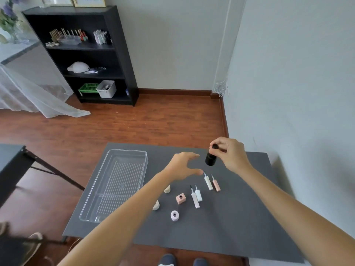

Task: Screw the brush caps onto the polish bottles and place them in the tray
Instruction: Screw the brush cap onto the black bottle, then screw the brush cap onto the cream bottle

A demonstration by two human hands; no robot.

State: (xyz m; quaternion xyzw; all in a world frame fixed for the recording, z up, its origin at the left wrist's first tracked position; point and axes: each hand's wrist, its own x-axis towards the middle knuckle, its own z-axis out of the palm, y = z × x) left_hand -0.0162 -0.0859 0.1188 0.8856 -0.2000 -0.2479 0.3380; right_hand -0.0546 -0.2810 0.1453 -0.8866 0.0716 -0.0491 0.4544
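Note:
My right hand (231,154) holds a black polish bottle (211,159) by its black cap, lifted above the grey table (240,217). Just left of the bottle, my left hand (184,166) hovers open with fingers spread, not touching it. On the table lie several loose brush caps: a white one (208,182), a peach one (216,185), a pale blue one (198,195) and a light pink one (195,200). An open pink square bottle (180,198) and an open lilac round bottle (174,215) stand near two cream bottles (156,205), (167,189), partly hidden by my left arm. The clear tray (115,185) sits empty at the left.
A wall runs close along the table's right side. A black shelf unit (86,54) with polish bottles and baskets stands across the wooden floor. Another dark table (11,160) is at the left. My shoes (182,261) show below the near edge.

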